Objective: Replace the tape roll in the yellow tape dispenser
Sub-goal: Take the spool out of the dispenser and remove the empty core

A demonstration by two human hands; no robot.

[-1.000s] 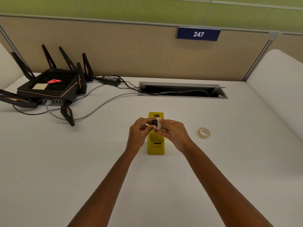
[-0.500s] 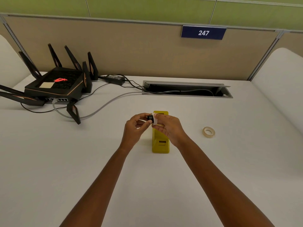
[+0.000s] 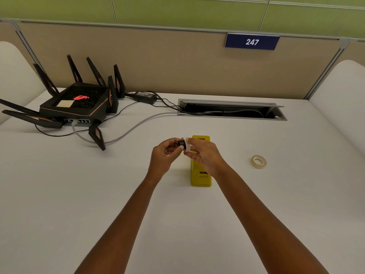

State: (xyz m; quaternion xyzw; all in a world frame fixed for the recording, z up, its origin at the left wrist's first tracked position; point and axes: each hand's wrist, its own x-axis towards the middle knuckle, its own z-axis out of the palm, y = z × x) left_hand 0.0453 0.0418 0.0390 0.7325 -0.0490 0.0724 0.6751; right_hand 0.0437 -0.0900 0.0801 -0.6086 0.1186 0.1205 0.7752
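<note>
The yellow tape dispenser (image 3: 201, 177) lies on the white desk, partly hidden under my right hand. Just above its far end I hold a white tape roll (image 3: 186, 145) with a black hub (image 3: 181, 143) sticking out of its left side. My left hand (image 3: 165, 153) pinches the black hub. My right hand (image 3: 203, 153) grips the white roll with thumb and fingers. A second, yellowish tape roll (image 3: 258, 161) lies flat on the desk to the right, apart from both hands.
A black router (image 3: 77, 104) with several antennas sits at the back left, its grey and black cables (image 3: 126, 133) trailing toward a cable slot (image 3: 233, 112) in the desk. A beige partition with a "247" sign (image 3: 252, 42) stands behind.
Both hands have shifted slightly left of the dispenser with the roll and hub still between them. The hub now shows more on the roll's left side.
</note>
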